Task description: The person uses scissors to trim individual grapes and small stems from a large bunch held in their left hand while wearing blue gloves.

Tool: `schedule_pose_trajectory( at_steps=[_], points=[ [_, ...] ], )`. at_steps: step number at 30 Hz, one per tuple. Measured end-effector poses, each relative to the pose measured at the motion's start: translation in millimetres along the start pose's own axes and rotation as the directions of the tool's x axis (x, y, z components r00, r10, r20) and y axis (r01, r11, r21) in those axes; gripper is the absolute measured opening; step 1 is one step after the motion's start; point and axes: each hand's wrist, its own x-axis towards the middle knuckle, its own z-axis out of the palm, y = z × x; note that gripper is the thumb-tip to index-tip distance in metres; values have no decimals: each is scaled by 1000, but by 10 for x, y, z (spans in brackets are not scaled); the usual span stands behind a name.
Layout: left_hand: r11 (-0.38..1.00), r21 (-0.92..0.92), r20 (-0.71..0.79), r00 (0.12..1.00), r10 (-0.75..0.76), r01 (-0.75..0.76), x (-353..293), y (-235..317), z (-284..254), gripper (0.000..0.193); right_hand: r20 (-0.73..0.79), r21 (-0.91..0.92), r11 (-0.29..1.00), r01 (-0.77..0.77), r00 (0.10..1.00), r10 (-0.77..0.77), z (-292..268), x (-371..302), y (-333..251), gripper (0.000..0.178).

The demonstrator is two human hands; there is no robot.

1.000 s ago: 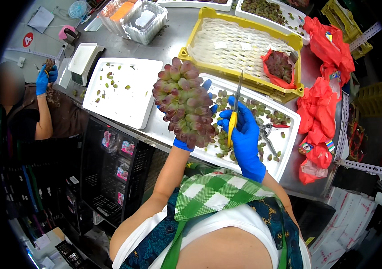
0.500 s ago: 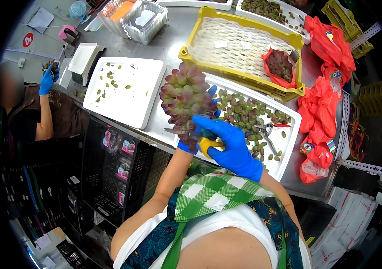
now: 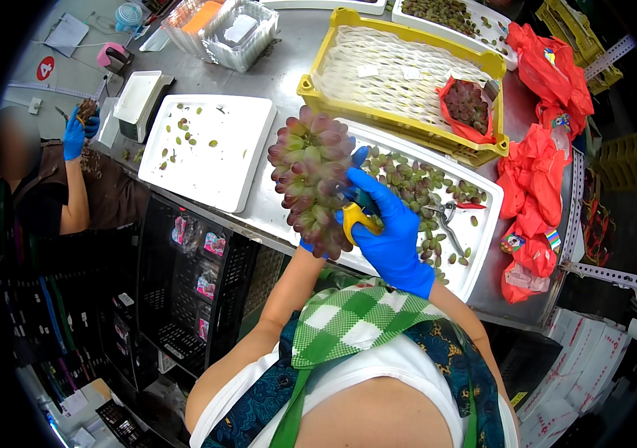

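Note:
In front of me I hold up a clustered succulent [image 3: 309, 179] with several purple-green rosettes. My left hand [image 3: 360, 156], in a blue glove, is closed around it from behind; the plant hides most of that hand, leaving a little blue at its edges. My right hand [image 3: 393, 250], also blue-gloved, closes on a yellow-handled tool [image 3: 356, 221] against the plant's right side; its working end is out of sight. Beneath both hands lies a white tray [image 3: 475, 261] scattered with loose succulent leaves [image 3: 408, 179]. Red-handled pruning shears [image 3: 449, 220] rest in it.
Left stands another white tray [image 3: 210, 175] with few leaves, beside a scale [image 3: 138, 97]. Beyond my tray sits a yellow crate [image 3: 401, 119] with white netting and a red-wrapped succulent [image 3: 468, 104]. Red bags [image 3: 531, 179] line the right edge. A co-worker's gloved hand [image 3: 74, 137] holds a plant.
The succulent has turned so its rosettes face up toward me and its lower end hangs nearer. My right hand has shifted slightly with the tool. The co-worker's hands have moved a little.

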Motion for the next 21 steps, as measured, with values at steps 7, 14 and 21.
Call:
schedule_pose_trajectory(
  at_steps=[7,14,21],
  points=[
    [959,-281,20,999,-37,41,51,-40,-31,51,72,-24,999,-36,997,38,11,48,-28,53],
    [998,54,22,1000,15,-16,64,60,361,50,18,399,886,-235,968,249,-5,4,-28,49],
    [873,487,-45,998,53,-25,26,28,321,49,63,517,819,-247,966,252,-58,-16,-37,51]
  ],
)
